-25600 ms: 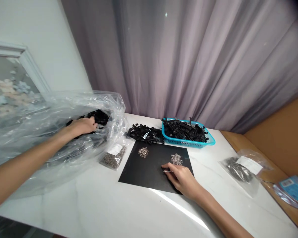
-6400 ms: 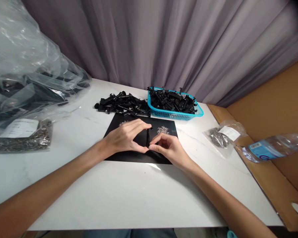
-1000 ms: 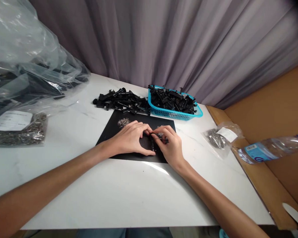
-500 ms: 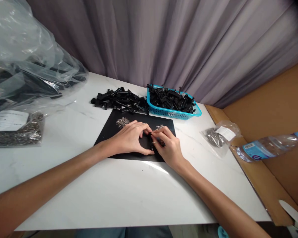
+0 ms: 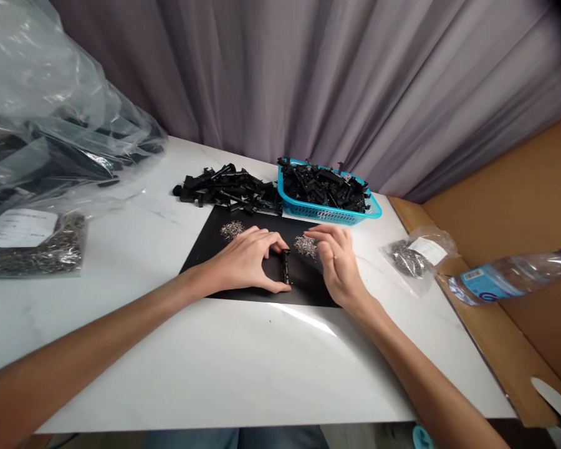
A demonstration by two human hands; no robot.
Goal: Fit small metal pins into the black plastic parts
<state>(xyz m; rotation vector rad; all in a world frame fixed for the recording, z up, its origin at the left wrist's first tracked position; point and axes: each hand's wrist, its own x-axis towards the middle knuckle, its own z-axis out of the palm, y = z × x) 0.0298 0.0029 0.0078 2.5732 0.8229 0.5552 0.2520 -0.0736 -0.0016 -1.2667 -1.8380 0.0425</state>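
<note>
Mid black mat (image 5: 308, 287), left hand (image 5: 247, 259) pinches black part (image 5: 286, 267) by its ends; mat's right side, right hand (image 5: 339, 262) (grip: cannot tell) at metal pile (image 5: 305, 247), which a careless brush could scatter.

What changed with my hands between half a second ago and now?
Your right hand came away from the narrow black plastic part and moved right, to the small right-hand pile of silvery metal pieces; whether it touches them is unclear. Your left hand still holds the part by its ends over the flat black mat. The light-blue plastic basket stayed put.
</note>
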